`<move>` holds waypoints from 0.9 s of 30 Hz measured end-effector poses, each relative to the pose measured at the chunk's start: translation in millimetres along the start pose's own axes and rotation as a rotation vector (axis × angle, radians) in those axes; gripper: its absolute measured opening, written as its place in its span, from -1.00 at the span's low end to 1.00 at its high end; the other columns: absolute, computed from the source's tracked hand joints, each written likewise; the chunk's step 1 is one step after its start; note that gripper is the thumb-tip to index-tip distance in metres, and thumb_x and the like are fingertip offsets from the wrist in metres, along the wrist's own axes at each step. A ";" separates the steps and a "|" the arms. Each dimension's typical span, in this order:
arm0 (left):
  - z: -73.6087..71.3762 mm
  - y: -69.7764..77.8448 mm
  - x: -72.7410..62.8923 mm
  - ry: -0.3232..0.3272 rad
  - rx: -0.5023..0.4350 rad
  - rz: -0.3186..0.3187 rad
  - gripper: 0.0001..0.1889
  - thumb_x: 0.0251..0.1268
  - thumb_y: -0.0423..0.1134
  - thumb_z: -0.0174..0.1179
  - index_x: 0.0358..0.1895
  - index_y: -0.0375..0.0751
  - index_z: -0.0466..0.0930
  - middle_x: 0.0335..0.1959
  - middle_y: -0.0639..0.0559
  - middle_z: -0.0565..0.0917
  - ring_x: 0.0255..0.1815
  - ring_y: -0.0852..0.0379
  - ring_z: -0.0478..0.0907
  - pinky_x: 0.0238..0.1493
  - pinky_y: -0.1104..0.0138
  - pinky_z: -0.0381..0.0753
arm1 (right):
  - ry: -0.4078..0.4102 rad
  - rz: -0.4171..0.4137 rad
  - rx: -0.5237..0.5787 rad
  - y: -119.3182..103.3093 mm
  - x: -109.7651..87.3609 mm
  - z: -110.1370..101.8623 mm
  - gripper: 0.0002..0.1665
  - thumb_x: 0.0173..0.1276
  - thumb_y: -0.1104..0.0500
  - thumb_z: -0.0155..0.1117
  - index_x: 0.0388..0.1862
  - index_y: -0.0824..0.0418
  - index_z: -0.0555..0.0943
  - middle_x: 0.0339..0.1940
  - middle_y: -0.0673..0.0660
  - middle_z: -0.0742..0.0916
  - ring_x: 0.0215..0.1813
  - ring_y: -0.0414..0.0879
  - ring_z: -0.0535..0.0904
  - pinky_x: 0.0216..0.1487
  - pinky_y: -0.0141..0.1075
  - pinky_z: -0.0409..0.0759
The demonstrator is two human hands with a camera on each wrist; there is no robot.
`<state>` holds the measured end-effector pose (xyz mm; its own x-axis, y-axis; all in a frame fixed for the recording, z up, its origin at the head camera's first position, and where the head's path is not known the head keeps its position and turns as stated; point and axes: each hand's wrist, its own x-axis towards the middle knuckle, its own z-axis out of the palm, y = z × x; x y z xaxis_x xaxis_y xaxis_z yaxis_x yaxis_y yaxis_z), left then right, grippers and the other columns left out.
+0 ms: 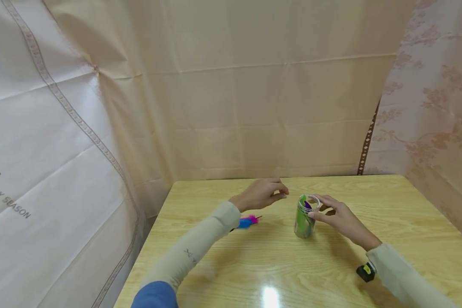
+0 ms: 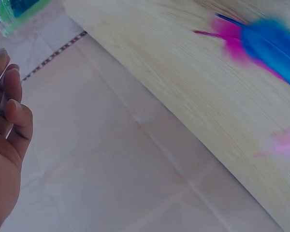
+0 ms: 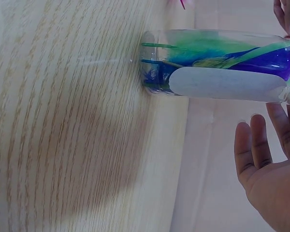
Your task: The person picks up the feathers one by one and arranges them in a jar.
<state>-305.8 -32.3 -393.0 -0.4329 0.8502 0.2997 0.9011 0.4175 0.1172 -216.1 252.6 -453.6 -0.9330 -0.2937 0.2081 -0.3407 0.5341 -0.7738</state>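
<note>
A clear jar (image 1: 303, 222) with green, blue and purple feathers (image 3: 232, 55) inside stands upright on the table. My right hand (image 1: 336, 216) grips it near the open rim, thumb on the near side and fingers behind. To the jar's left, my left hand (image 1: 262, 194) hovers over the table, its fingers loosely bent with nothing visible between them. Below that wrist lie a blue feather (image 2: 273, 43) and a magenta feather (image 2: 232, 41), partly covered by the sleeve in the head view. A pale pink feather (image 2: 287, 142) shows only in the left wrist view.
The wooden table (image 1: 254, 265) ends at a beige hanging cloth (image 1: 231, 107) at the back. More cloth hangs on the left and right. A small black-and-yellow device (image 1: 365, 272) sits at my right wrist. A pale oval label (image 3: 227, 82) covers part of the jar.
</note>
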 end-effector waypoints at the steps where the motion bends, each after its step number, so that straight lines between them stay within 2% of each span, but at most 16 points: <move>1: -0.1 -2.3 -3.4 0.000 0.001 -0.005 -0.81 0.54 -0.16 0.23 0.02 -0.09 0.75 -0.06 0.14 0.70 -0.26 0.35 0.57 -0.17 0.58 0.51 | 0.002 0.000 -0.002 0.6 -0.2 0.1 -0.24 0.53 -0.10 0.28 0.59 0.11 0.34 0.38 0.13 0.56 0.15 0.01 0.49 0.05 -0.28 0.56; 12: -8.5 -23.7 -44.8 -0.003 0.012 -0.100 -0.81 0.55 -0.10 0.21 -0.01 -0.03 0.75 -0.14 0.17 0.68 -0.41 0.36 0.47 -0.30 0.56 0.48 | 0.004 0.000 -0.029 4.2 -0.3 -0.3 -0.23 0.53 -0.13 0.27 0.59 0.11 0.35 0.40 0.14 0.54 0.16 0.00 0.50 0.06 -0.28 0.56; 27: -13.1 -49.2 -100.2 -0.018 0.000 -0.211 -0.82 0.55 -0.12 0.22 -0.03 -0.07 0.75 -0.18 0.17 0.69 -0.28 0.30 0.56 -0.21 0.44 0.57 | -0.011 0.007 -0.031 4.8 2.3 -0.4 -0.23 0.54 -0.16 0.25 0.60 0.09 0.33 0.42 0.09 0.53 0.16 -0.02 0.49 0.07 -0.28 0.55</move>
<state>-306.4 -142.1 -416.4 -0.6122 0.7497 0.2513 0.7905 0.5868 0.1753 -220.0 254.8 -456.6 -0.9341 -0.2982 0.1964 -0.3379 0.5601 -0.7564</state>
